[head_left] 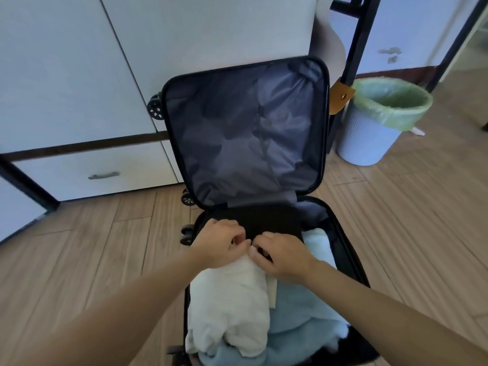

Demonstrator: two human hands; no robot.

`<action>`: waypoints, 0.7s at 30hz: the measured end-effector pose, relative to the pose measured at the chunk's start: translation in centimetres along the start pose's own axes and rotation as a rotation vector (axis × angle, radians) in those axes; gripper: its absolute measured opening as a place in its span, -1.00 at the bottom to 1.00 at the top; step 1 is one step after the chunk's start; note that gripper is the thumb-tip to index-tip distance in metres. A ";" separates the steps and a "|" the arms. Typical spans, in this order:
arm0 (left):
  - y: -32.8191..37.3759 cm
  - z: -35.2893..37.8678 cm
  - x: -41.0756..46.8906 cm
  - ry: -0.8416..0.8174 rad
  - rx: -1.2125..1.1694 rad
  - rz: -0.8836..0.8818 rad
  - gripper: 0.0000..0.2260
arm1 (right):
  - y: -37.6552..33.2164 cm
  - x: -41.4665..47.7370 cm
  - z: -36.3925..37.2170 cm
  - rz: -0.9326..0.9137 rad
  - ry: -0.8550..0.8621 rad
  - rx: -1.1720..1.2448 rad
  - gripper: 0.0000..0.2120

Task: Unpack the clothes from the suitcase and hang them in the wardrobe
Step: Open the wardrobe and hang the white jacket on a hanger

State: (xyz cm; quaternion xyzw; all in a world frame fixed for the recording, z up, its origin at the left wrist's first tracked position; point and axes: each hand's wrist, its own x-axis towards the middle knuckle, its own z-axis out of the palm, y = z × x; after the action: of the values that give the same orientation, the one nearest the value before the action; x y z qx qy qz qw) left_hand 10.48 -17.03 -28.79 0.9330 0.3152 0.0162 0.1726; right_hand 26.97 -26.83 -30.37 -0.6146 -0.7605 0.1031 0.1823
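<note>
One suitcase (pixel 343 233) lies open on the wooden floor (pixel 409 220). Its lid (pixel 245 133) stands upright and leans on the white wardrobe (pixel 66 75) behind it. The lid's dark lining is bare and creased.

Three garments can be counted in the lower half. One black garment (pixel 266 220) lies flat at the far end by the hinge. One cream garment (pixel 227 307) lies rumpled down the left side. One blue garment (pixel 301 328) lies under and to the right of the cream one. A paler fold (pixel 317 241) lies at the right wall, just beside the black garment. I cannot tell whether it is a fourth piece or part of the blue one.

Two bare hands reach in, close together but apart, where the cream cloth meets the black. The left hand (pixel 220 244) has its fingers curled and its grip narrow, pinching the far edge of the cream garment. The right hand (pixel 284 256) does the same just beside it, fingertips tucked onto that edge and its heel over the cloth.

Three wheels show clearly on the suitcase's left side: one (pixel 155 109) on the lid's top corner and two (pixel 188 199) near the hinge. One tan tag (pixel 341 95) hangs at the lid's right edge. One pale bin (pixel 369 138) with a green liner stands to the right, near the lid. One drawer handle (pixel 104 175) shows low on the wardrobe.
</note>
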 end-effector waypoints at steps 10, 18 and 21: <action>1.6 -1.1 1.7 -0.434 0.109 0.022 -0.74 | -0.7 0.0 -0.7 0.224 -0.103 0.311 -0.82; 1.8 -4.2 2.6 -0.206 -0.363 -0.051 -0.91 | -0.7 1.0 -3.6 0.511 -0.126 0.967 -0.78; 1.9 -6.4 3.5 -0.038 -0.559 -0.142 -0.84 | 0.1 0.5 -4.6 0.533 -0.361 1.145 -0.60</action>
State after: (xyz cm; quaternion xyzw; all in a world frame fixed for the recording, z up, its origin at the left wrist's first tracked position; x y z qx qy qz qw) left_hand 13.56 -14.36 -22.43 0.8251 0.3595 0.0727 0.4297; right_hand 28.78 -26.68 -26.17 -0.5608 -0.4259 0.6346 0.3184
